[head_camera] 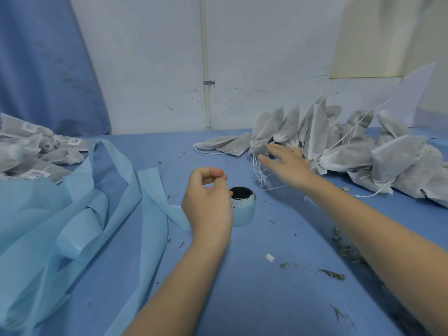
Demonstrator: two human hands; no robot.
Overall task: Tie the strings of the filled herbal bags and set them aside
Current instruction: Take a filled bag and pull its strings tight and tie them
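Note:
A heap of grey filled herbal bags (351,146) with loose white strings (260,172) lies along the right back of the blue table (266,275). My right hand (288,163) is stretched out flat with fingers apart, its fingertips at the nearest bag of the heap. My left hand (207,202) hovers at the table's middle, fingers curled with thumb and forefinger pinched; nothing is visible in it. A second pile of grey bags with white labels (36,151) lies at the far left.
A roll of light blue label backing (242,207) stands just right of my left hand, its long strip (72,226) piled in loops over the left of the table. Herb crumbs (339,263) and a white scrap (269,258) are scattered at front right. A white wall stands behind.

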